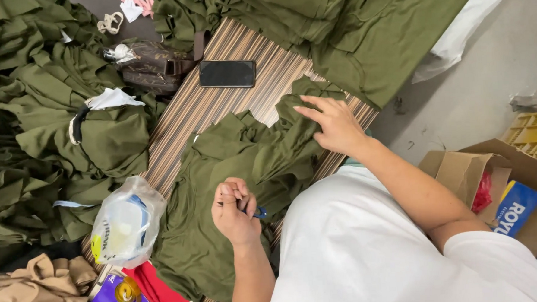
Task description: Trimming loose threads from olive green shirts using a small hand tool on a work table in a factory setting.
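An olive green garment [222,189] lies spread out and crumpled on the striped wooden table [230,92] in front of me. My right hand [334,125] rests flat on the garment's upper right part with its fingers spread. My left hand [235,211] is closed in a fist over the garment's middle. It grips a small blue-handled tool [260,213], of which only the blue tip shows.
Piles of olive green garments fill the left side [50,118] and the top [360,32]. A black phone [227,73] and a brown pouch [153,65] lie on the table. A plastic bag [125,223] sits at lower left. Cardboard boxes [493,177] stand on the floor at right.
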